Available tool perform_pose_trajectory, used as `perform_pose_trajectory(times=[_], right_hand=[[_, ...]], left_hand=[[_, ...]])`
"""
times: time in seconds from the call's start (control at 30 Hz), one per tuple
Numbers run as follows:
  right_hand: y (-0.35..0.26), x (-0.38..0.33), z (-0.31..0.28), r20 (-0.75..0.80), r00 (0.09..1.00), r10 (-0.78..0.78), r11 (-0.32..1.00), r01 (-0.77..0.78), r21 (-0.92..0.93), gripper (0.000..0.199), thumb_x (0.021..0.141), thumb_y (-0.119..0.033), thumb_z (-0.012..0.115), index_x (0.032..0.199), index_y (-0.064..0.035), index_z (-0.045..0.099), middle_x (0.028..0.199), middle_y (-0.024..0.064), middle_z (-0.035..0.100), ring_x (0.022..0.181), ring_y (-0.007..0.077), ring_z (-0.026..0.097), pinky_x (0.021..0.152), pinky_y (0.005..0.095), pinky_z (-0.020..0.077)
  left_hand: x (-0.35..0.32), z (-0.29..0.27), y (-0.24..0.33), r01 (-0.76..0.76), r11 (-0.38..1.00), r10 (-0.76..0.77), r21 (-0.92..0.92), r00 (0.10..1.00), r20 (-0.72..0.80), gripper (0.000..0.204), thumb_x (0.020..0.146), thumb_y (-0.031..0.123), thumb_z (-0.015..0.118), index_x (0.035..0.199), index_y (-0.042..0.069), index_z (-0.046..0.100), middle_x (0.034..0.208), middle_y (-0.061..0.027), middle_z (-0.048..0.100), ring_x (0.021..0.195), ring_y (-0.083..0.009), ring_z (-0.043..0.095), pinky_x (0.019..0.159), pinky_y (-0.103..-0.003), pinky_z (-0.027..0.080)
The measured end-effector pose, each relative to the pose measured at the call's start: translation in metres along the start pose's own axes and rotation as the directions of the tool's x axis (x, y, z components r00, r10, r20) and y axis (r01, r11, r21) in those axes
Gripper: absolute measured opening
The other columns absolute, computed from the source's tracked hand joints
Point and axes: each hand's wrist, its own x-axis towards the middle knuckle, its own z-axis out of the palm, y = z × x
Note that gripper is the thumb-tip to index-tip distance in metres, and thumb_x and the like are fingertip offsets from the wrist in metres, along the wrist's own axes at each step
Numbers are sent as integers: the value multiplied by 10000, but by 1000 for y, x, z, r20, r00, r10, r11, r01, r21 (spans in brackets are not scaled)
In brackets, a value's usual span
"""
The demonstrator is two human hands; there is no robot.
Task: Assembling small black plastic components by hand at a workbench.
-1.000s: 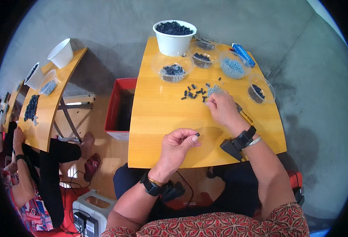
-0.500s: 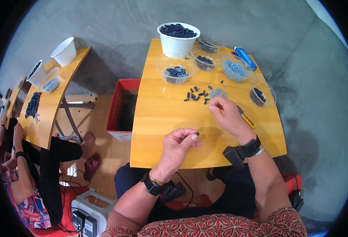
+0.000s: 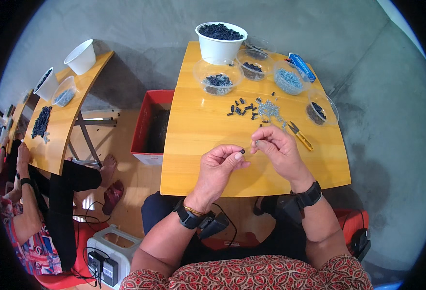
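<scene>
Above the near half of the yellow wooden table (image 3: 198, 164), my left hand (image 3: 215, 169) pinches a small black plastic piece (image 3: 242, 151) between thumb and fingertips. Close on its right, my right hand (image 3: 281, 152) is closed in a pinch on a tiny silvery metal piece (image 3: 257, 143), too small to make out exactly. The two hands are near each other but apart. Beyond them, several loose black plastic pieces (image 3: 239, 110) lie scattered beside a heap of small silvery metal parts (image 3: 269, 110). Yellow-handled thread snips (image 3: 300, 136) rest past my right hand.
Along the far side stand a white tub (image 3: 220, 48) of black pieces and several clear bowls (image 3: 208, 70) of black or silvery parts. A blue box (image 3: 302, 66) lies behind them. A red crate (image 3: 140, 130) sits left of the table. Another person (image 3: 27, 212) works at a table farther left.
My right hand has come back from the silvery heap toward my left hand, with a tiny metal piece in its fingertips. The left hand keeps its black piece. The view has shifted slightly.
</scene>
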Motion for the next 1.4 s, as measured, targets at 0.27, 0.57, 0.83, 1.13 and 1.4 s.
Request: perform_pose_trajectory(times=[0.27, 0.57, 0.83, 1.13, 1.4], right_hand=[[3, -3, 1, -8, 996, 87, 943, -80, 322, 64, 838, -29, 508, 898, -12, 521, 796, 35, 546, 717, 105, 540, 673, 235, 458], [3, -6, -6, -12, 992, 123, 889, -105, 445, 76, 824, -37, 535, 898, -21, 524, 778, 36, 554, 709, 110, 547, 662, 235, 459], [-6, -11, 8, -9, 998, 54, 983, -52, 177, 60, 819, -17, 529, 876, 1, 520, 763, 34, 551, 691, 97, 544, 628, 225, 462], [0, -13, 17, -75, 997, -27, 999, 24, -48, 48, 801, 23, 534, 836, -9, 540, 764, 5, 545, 699, 63, 518, 630, 204, 444], [-4, -14, 22, -63, 994, -88, 987, 78, -141, 52, 791, 34, 535, 825, -6, 536, 755, 17, 543, 689, 75, 522, 605, 206, 445]], left_hand=[[-3, -2, 1, -10, 999, 11, -34, 999, 38, 108, 834, 38, 524, 929, 13, 571, 774, -47, 587, 703, -118, 566, 747, -354, 509], [-2, 1, 2, -13, 1000, 14, -18, 998, 63, 117, 838, 39, 518, 941, 19, 568, 767, -40, 577, 702, -113, 558, 769, -362, 499], [-5, 2, 6, -29, 998, 34, -51, 995, 93, 109, 833, 44, 529, 932, 17, 567, 758, -39, 564, 701, -108, 533, 795, -364, 487], [-4, -2, 1, -110, 992, 116, -67, 988, 97, 142, 815, -12, 535, 954, -11, 561, 890, -100, 609, 828, -170, 609, 757, -272, 509], [-4, -5, -2, -112, 993, 113, -24, 991, 69, 121, 804, -9, 555, 922, -10, 582, 875, -107, 618, 798, -164, 616, 732, -260, 513]])
